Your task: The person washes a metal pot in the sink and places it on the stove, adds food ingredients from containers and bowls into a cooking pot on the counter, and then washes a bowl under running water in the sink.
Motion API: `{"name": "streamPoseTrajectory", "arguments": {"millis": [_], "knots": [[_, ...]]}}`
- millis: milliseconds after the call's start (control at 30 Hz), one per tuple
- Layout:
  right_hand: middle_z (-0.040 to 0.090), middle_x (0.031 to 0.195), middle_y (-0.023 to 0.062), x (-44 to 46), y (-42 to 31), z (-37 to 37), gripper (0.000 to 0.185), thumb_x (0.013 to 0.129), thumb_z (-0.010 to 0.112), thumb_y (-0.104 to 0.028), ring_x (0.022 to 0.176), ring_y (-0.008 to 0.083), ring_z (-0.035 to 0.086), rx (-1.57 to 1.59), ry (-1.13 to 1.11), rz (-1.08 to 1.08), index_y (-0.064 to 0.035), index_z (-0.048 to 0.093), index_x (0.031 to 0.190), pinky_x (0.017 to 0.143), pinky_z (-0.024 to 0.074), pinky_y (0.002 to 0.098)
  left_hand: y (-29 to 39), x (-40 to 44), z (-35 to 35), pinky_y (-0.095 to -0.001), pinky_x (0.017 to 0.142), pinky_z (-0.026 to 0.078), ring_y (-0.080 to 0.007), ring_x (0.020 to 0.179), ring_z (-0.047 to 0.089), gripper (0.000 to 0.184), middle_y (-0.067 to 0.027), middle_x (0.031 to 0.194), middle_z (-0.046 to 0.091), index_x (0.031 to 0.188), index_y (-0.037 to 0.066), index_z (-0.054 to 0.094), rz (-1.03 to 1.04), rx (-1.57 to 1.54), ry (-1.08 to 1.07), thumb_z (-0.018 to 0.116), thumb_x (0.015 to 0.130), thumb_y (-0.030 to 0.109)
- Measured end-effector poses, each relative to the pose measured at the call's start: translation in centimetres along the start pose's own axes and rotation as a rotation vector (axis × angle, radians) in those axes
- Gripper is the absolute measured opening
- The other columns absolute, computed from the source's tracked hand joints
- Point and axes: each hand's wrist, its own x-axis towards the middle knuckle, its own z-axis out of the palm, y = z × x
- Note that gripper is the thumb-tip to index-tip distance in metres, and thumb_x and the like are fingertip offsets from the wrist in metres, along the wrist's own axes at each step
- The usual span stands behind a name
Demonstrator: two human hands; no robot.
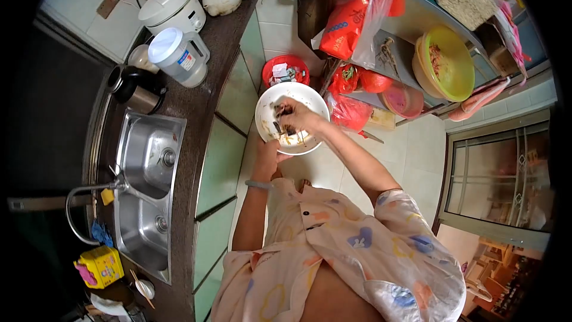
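Closest is the patterned shirt (351,232). In front of it, beside the long brown counter (193,104), is the white bowl (311,99), up in the air. A red tub (302,70) sits past it. The left hand (268,154) grips the bowl's near side, likely for steadiness. The right hand (300,119) bends inside over dark bits (291,132); I can't tell if it's pinching.

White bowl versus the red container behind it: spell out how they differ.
The white bowl is held by the left hand; the red container is not held.
The white bowl holds dark bits and brownish smears; the red container holds pale, crumpled-looking scraps.
The white bowl shows almost its whole rim; the red container is partly hidden behind it.
Both look round and open-topped.
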Motion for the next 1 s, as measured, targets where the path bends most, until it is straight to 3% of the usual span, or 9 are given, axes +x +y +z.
{"name": "streamPoseTrajectory", "arguments": {"millis": [133,300,433,467,667,700,800,933,1000], "knots": [[0.058,0.081,0.0009,6.1,-5.2,-3.3,0.039,0.07,0.071,-0.006,0.06,0.0101,0.058,0.217,0.036,0.182,-0.0103,0.057,0.105,0.044,0.049,0.0263,3.3,6.6,-0.8,-0.0501,0.072,0.062,-0.04,0.105,0.061,0.071,-0.0229,0.125,0.05,0.139,0.001,0.03,-0.002,0.008,-0.09,0.041,0.069,-0.006],[0.063,0.078,0.002,14.4,-9.6,-7.5,0.03,0.081,0.069,-0.001,0.056,0.0112,0.059,0.445,0.122,0.228,-0.013,0.054,0.103,0.043,0.0489,0.023,6.3,13.7,-2.9,-0.0401,0.057,0.063,-0.0329,0.085,0.069,0.062,-0.0211,0.115,0.059,0.135,0.003,0.038,-0.073,0.072,0.053,0.041,0.074,-0.003],[0.063,0.084,0.0035,23.5,-7.1,-11.4,0.031,0.082,0.065,0.003,0.064,0.0134,0.064,0.348,0.197,0.103,-0.011,0.052,0.107,0.046,0.054,0.0268,8.0,18.0,-5.7,-0.0424,0.058,0.063,-0.035,0.09,0.068,0.065,-0.0233,0.121,0.053,0.135,0.004,0.034,-0.169,0.102,0.097,0.04,0.072,-0.006],[0.059,0.076,0.0041,25.7,-5.7,-12.5,0.032,0.078,0.065,-0.001,0.052,0.0143,0.055,0.223,0.266,0.079,-0.0087,0.051,0.106,0.042,0.0476,0.0286,8.4,18.8,-6.0,-0.0431,0.058,0.063,-0.0358,0.094,0.067,0.066,-0.0243,0.124,0.051,0.136,0.004,0.032,-0.201,0.118,0.133,0.04,0.071,-0.006],[0.064,0.095,0.0122,35.4,2.9,-17.8,0.041,0.077,0.068,-0.009,0.072,0.0205,0.063,-0.11,0.265,0.331,-0.0099,0.051,0.114,0.058,0.0527,0.031,9.5,21.9,-7.8,-0.0547,0.072,0.06,-0.0413,0.109,0.059,0.076,-0.0232,0.126,0.047,0.14,0.005,0.022,-0.233,0.123,0.122,0.041,0.068,-0.009],[0.065,0.097,0.0142,37.1,6.2,-18.8,0.043,0.08,0.066,-0.011,0.08,0.023,0.064,-0.487,0.388,0.175,-0.0062,0.05,0.12,0.066,0.0531,0.032,9.8,22.1,-7.7,-0.0547,0.072,0.06,-0.0413,0.109,0.059,0.076,-0.0232,0.126,0.047,0.14,0.005,0.022,-0.238,0.121,0.13,0.041,0.068,-0.009],[0.066,0.106,0.0184,39.6,9.7,-20.3,0.053,0.084,0.064,-0.019,0.101,0.0313,0.062,-0.728,0.489,0.144,-0.0005,0.048,0.131,0.091,0.0475,0.0343,9.8,22.7,-7.9,-0.0526,0.073,0.061,-0.0399,0.109,0.059,0.073,-0.0235,0.127,0.046,0.14,0.005,0.023,-0.205,0.07,0.095,0.04,0.07,-0.008],[0.066,0.106,0.0156,35.2,1.8,-16.1,0.04,0.088,0.061,-0.016,0.096,0.0256,0.064,-0.678,0.501,0.283,0.0023,0.052,0.123,0.086,0.0489,0.0321,10.1,23.4,-7.4,-0.046,0.072,0.062,-0.0377,0.104,0.062,0.07,-0.0233,0.123,0.05,0.139,0.005,0.028,-0.178,0.026,0.072,0.042,0.071,-0.006],[0.066,0.086,0.016,33.2,0.0,-14.6,0.021,0.088,0.055,-0.005,0.077,0.0183,0.062,-0.451,0.628,-0.162,0.0019,0.059,0.107,0.074,0.0499,0.0311,10.8,23.5,-6.5,-0.0455,0.071,0.062,-0.0373,0.101,0.063,0.07,-0.0235,0.122,0.051,0.138,0.005,0.028,-0.185,0.068,0.096,0.042,0.071,-0.006]]}}
